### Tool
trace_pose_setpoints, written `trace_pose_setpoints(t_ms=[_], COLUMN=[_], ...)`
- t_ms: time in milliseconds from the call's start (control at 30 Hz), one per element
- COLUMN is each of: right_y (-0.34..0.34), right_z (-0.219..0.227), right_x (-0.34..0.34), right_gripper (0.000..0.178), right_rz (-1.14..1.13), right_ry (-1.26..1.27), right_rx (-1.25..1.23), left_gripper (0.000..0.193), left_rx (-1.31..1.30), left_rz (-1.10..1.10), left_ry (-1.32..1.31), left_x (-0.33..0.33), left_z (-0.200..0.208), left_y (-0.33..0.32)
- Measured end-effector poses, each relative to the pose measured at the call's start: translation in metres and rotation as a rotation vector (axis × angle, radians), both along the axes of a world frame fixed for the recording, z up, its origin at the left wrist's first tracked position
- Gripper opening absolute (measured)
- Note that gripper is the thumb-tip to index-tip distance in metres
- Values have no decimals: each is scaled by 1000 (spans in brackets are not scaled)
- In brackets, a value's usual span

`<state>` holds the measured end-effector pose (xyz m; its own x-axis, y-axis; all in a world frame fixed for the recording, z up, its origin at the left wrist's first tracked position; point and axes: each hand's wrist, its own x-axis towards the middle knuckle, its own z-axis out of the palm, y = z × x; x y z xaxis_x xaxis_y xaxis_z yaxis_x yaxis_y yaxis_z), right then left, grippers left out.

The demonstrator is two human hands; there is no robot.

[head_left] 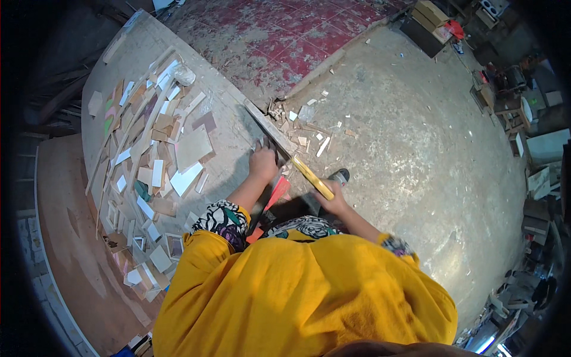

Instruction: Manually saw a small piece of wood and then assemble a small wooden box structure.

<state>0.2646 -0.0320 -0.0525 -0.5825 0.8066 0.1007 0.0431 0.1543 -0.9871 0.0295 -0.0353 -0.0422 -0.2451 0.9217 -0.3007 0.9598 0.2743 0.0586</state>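
Observation:
My right hand [334, 196] is wrapped round the near end of a long tool with a yellow handle [312, 177]. From there a pale, narrow length [269, 125] runs forward and left along the edge of the board; seen from above, its exact kind is unclear. My left hand [263, 162] rests at the board's edge, left of the tool, fingers bent forward around something dark that I cannot make out. Below that hand, a red-orange piece [278, 191] shows between my forearms, partly hidden by my clothing.
A large pale board [223, 113] on my left carries many wood and panel offcuts [193, 147]. Scraps [303, 141] lie on the concrete floor beyond the tool. Further off is a dusty red tiled floor [285, 35]. Boxes [429, 22] and clutter line the right side.

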Motion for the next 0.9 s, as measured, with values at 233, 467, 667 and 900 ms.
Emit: trace_pose_setpoints(t_ms=[233, 467, 667, 900], right_y=[-9, 20, -37, -26], right_z=[0, -8, -7, 50], right_x=[16, -31, 62, 126], right_gripper=[12, 19, 18, 18], right_rz=[111, 99, 36, -417], right_ry=[-2, -117, -101, 118], right_rx=[-48, 5, -259, -631], left_gripper=[59, 47, 58, 75], left_rx=[72, 40, 195, 513], left_rz=[7, -12, 18, 207], left_ry=[-5, -76, -123, -71], left_x=[-9, -13, -23, -9], left_z=[-1, 0, -9, -16], left_y=[0, 6, -9, -36])
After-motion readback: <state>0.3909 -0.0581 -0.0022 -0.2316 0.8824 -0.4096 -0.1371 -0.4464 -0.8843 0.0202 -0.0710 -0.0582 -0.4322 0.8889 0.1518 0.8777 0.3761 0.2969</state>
